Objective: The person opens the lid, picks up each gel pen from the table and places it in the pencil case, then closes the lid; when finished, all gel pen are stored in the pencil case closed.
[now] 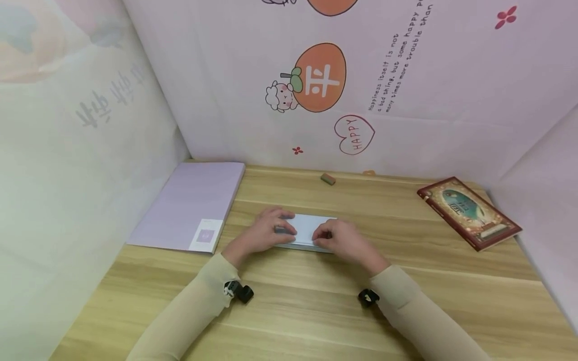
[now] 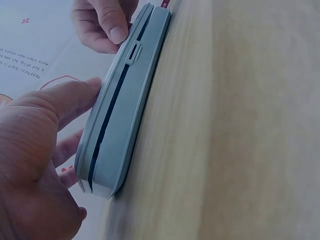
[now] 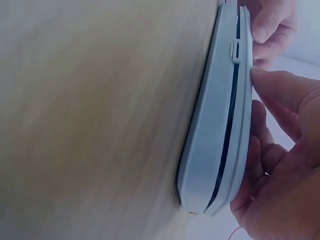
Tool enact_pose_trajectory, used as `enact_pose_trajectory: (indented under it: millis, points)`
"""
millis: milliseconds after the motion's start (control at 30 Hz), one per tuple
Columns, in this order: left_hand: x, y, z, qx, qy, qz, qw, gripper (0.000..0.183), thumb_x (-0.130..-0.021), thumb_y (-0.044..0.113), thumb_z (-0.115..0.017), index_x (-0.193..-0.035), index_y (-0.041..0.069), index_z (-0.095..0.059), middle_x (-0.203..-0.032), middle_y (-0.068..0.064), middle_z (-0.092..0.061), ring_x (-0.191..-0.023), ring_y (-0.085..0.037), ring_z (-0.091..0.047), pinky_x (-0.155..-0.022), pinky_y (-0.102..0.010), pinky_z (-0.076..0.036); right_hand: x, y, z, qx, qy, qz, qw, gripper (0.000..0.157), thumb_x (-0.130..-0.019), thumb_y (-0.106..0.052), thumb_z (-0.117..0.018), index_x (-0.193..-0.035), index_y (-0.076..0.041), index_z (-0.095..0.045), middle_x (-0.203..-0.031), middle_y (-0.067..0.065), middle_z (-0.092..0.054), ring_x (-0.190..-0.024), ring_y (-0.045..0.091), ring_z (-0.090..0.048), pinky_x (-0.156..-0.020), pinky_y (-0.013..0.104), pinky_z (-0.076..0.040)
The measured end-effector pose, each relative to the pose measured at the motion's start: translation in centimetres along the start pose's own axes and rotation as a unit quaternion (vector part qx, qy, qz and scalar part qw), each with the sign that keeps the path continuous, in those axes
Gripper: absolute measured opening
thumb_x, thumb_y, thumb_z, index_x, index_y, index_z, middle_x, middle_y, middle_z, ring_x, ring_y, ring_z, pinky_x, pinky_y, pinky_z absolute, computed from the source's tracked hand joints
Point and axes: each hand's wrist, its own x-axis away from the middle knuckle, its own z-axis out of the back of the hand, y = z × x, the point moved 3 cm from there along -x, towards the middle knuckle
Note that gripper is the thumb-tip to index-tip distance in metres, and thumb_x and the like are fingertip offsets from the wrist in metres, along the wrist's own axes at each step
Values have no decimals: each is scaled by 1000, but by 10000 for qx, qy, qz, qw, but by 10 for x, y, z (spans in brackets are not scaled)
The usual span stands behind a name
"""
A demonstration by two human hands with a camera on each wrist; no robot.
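Observation:
A pale blue-grey pencil case lies flat on the wooden table, long side toward me. Its lid is down, but a dark narrow gap runs along the front seam in the left wrist view, around a small latch. My left hand spans the case's left part, thumb at the near lid edge and fingers toward the far edge. At the right part, my right hand holds the lid with thumb on the near edge and fingers curled over it. The case's inside is hidden.
A lilac folder with a white label lies at the left. Toward the back wall sits a small brown-green eraser-like block. A dark red illustrated book lies slanted at the right. Printed cloth walls enclose the table's back and sides.

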Motion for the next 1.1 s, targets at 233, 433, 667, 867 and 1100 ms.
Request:
enact_pose_trajectory:
  millis: [233, 433, 667, 867, 1100]
  points:
    - [-7, 0, -2, 142, -59, 94, 9998, 16, -84, 42, -76, -95, 31, -77, -141, 5, -51, -140, -25, -27, -110, -58, -13, -3, -3, 2, 157, -14, -140, 9998, 3, -89, -24, -73, -89, -22, -76, -80, -16, -64, -78, 8, -56, -77, 35, -43]
    - [1, -1, -3, 213, -71, 173, 9996, 15, -83, 41, -77, -94, 31, -77, -140, 6, -51, -139, -22, -29, -111, -56, -14, -2, -9, -5, -41, -130, -483, 9987, 5, -89, -23, -73, -88, -26, -76, -81, -17, -66, -82, 9, -57, -87, 45, -37]
    - [6, 7, -3, 416, -95, 194, 9989, 8, -82, 39, -78, -86, 33, -75, -141, 5, -50, -138, -24, -30, -109, -56, -15, 0, -11, -6, -18, -31, -427, 9991, 4, -88, -25, -75, -87, -22, -78, -82, -17, -68, -84, 8, -58, -87, 46, -39]
    - [4, 3, -3, 492, 20, 241, 9985, 10, -82, 38, -79, -86, 31, -75, -140, 7, -51, -138, -22, -31, -109, -56, -16, -1, -10, -6, -6, 11, -430, 9991, 3, -88, -24, -74, -87, -24, -77, -83, -17, -68, -91, 12, -61, -96, 54, -31]
    - [1, -1, -4, 412, 111, 237, 9988, 22, -82, 39, -79, -98, 25, -74, -139, 5, -52, -140, -28, -29, -111, -57, -15, -2, -6, -5, -75, 105, -321, 9994, 3, -88, -24, -75, -88, -21, -76, -80, -15, -66, -86, 11, -59, -92, 50, -33]
